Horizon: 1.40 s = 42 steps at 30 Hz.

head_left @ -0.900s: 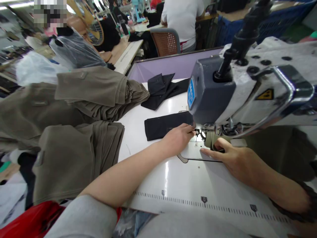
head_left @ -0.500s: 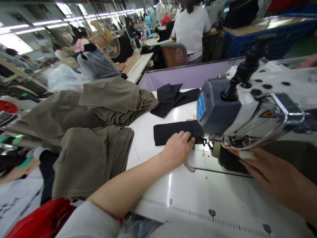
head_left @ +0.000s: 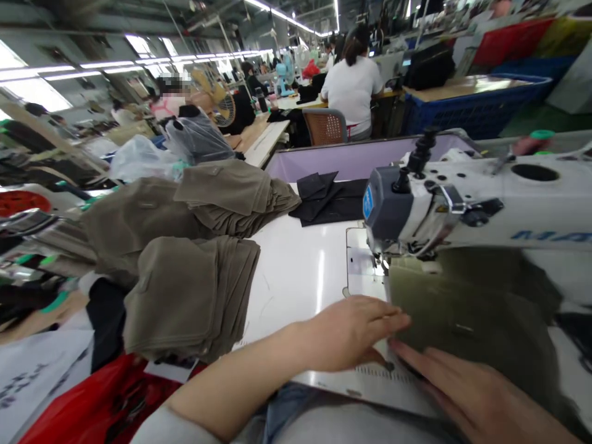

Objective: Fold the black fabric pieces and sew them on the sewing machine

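My left hand (head_left: 354,333) reaches across the front of the table, fingers stretched out, its fingertips at the left edge of an olive fabric piece (head_left: 481,308). Close beside it, my right hand (head_left: 472,385) has its fingers extended along the near part of that fabric; it is slightly blurred. The olive fabric lies right of the needle of a sewing machine (head_left: 391,206), partly beneath the machine's arm. Its far edge is hidden there. Folded black fabric pieces (head_left: 324,200) rest behind the machine head's left side.
Stacks of grey-brown fabric pieces (head_left: 189,296) cover the left of the white table (head_left: 296,277). A red bag (head_left: 92,401) lies at the lower left. Beyond the purple partition (head_left: 314,157) are a chair (head_left: 326,126), a seated person (head_left: 351,86) and a blue crate (head_left: 462,114).
My left hand has left the black strip and come nearer to me, over to the olive fabric. That fabric is now spread out flatter. My right hand has moved nearer; the view has shifted back.
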Tool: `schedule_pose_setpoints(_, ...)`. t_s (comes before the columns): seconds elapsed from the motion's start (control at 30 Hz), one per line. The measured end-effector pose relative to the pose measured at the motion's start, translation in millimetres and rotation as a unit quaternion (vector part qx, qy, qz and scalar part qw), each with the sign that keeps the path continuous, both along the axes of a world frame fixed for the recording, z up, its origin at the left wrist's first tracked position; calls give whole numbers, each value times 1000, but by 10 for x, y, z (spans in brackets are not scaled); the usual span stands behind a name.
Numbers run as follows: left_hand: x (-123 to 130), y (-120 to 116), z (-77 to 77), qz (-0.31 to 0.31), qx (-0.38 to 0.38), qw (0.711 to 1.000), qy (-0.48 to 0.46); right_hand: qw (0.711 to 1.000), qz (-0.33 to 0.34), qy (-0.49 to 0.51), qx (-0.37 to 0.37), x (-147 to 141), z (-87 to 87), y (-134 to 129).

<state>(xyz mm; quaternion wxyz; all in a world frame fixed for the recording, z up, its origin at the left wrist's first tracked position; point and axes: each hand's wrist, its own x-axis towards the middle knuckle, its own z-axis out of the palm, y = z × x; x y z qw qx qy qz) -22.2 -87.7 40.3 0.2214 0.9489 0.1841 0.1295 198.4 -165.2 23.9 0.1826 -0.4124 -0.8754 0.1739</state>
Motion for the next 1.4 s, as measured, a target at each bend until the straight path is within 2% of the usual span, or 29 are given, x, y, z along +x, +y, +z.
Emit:
schedule_pose_setpoints(0.07, 35, -242, -47, -19, -56, 998, -8, 995, 4, 33, -93, -290, 116, -50)
schedule_pose_setpoints(0.13, 49, -353, -122, 28, -88, 996, 16, 984, -23, 51, -171, -427, 215, -67)
schedule_pose_setpoints(0.2, 5, -387, -177, 61, -93, 993, 45, 973, -48, 61, -219, -398, 271, -108)
schedule_pose_setpoints(0.27, -120, -401, -191, 68, -94, 992, 46, 967, -56, 72, -237, -249, 275, -190)
schedule_pose_setpoints(0.3, -211, -414, -188, 78, -99, 991, 35, 968, -55, 75, -235, -153, 256, -239)
schedule_pose_setpoints(0.37, -417, -458, -185, 151, -121, 981, 0, 974, -57, 73, -207, 34, 184, -330)
schedule_pose_setpoints(0.43, -607, -522, -212, 256, -147, 954, -55, 981, -70, 43, -178, 158, 92, -374)
schedule_pose_setpoints(0.5, -735, -585, -269, 326, -160, 926, -106, 985, -87, 31, -146, 191, 11, -349)
schedule_pose_setpoints(0.6, -793, -627, -360, 357, -154, 909, -149, 983, -125, 62, -123, 118, -54, -209)
schedule_pose_setpoints(0.7, -755, -585, -409, 386, -153, 894, -168, 969, -211, 74, -103, 16, -88, -56)
schedule_pose_setpoints(0.87, -660, -449, -428, 463, -115, 873, -104, 936, -320, 115, -88, -117, -200, 7)
schedule_pose_setpoints(0.97, -637, -411, -454, 473, -85, 872, -94, 925, -364, 102, -51, -174, -256, -22)
schedule_pose_setpoints(1.07, -642, -401, -479, 451, -38, 887, -93, 939, -337, 66, -17, -186, -263, -38)
schedule_pose_setpoints(1.2, -643, -374, -483, 377, 16, 921, -100, 953, -300, 42, 11, -165, -247, -23)
schedule_pose_setpoints(1.4, -608, -347, -474, 380, 48, 920, -80, 953, -300, 32, 37, -160, -254, 34)
